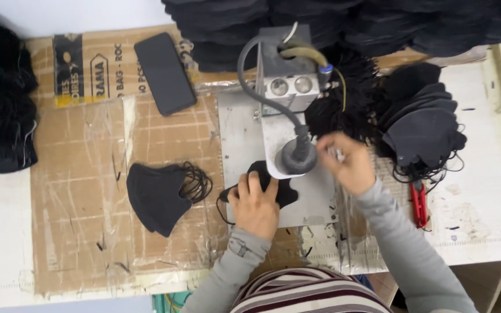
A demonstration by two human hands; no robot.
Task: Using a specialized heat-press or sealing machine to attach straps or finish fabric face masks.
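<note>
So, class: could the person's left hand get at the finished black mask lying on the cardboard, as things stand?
Probably yes. The left hand presses a black mask piece on the metal plate, and the finished mask lies just to its left on the cardboard, with nothing between them.

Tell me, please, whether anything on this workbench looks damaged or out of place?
The cardboard sheet covering the table is worn: scored, scuffed and patched with tape. A phone lies loose on it beside the metal plate. Red snips sit among thread scraps at the right. The black masks look orderly.
</note>
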